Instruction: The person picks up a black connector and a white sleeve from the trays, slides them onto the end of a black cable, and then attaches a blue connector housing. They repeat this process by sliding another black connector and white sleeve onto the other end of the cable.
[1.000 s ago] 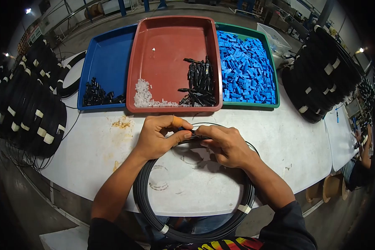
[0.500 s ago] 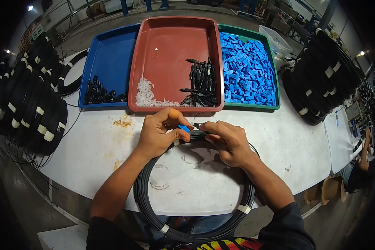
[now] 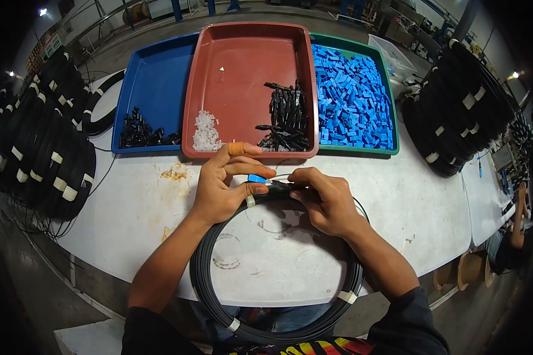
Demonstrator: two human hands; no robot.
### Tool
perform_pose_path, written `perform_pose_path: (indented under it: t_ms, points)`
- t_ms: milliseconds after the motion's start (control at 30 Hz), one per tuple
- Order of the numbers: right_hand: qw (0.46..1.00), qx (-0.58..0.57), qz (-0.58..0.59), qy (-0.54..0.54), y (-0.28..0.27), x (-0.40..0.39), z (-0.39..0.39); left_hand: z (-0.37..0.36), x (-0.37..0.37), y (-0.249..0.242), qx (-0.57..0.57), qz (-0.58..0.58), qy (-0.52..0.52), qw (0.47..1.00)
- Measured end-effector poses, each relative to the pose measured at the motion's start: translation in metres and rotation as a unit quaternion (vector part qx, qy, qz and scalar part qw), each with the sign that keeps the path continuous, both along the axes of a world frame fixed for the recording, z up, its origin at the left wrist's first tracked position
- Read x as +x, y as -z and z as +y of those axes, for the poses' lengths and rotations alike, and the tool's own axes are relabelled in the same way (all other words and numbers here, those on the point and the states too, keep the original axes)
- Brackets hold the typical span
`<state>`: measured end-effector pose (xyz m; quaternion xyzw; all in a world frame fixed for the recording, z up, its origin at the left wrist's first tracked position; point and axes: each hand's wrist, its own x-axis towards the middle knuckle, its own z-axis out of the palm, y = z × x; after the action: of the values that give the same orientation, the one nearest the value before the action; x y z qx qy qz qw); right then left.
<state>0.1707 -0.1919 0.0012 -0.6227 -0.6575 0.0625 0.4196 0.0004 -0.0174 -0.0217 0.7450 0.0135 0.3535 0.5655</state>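
Between the thumb and a finger of my left hand [image 3: 222, 186] is a small blue connector piece [image 3: 257, 178]. My right hand [image 3: 326, 201] pinches a black connector [image 3: 281, 186] whose tip meets the blue piece or lies right beside it; the exact contact is too small to tell. A thin cable runs from there into my right fingers. Below both hands a coil of black cable [image 3: 202, 266], bound with white tape, rests on the white table [image 3: 408, 236] and hangs over its front edge.
A blue tray [image 3: 160, 71] with black parts, a red tray [image 3: 249, 53] with clear and black parts, and a green tray [image 3: 395, 127] of blue pieces stand behind my hands. Cable coils are stacked left [image 3: 35, 148] and right [image 3: 456, 112]. Another person's arm [image 3: 519, 219] shows far right.
The blue piece has turned more level and moved slightly left in my left fingers. My left index finger has lifted and straightened, and more of the black connector shows.
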Motion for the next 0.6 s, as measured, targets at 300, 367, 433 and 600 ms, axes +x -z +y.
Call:
perform_pose_path:
  t_ms: [300,367,433,600]
  points:
    - [0.999,0.028,-0.013,-0.006,0.002,-0.001,0.002,-0.007,-0.004,-0.012,0.016,0.079,0.014,0.997]
    - [0.999,0.032,-0.016,0.006,0.005,0.0,0.003,-0.016,-0.005,-0.021,-0.044,0.122,0.026,0.991]
    - [0.999,0.036,-0.02,0.017,0.007,0.001,0.004,-0.017,-0.004,-0.022,-0.104,0.165,0.037,0.98]
    - [0.994,0.056,-0.018,0.091,0.003,0.001,0.003,-0.014,-0.005,-0.02,0.194,0.061,-0.037,0.978]
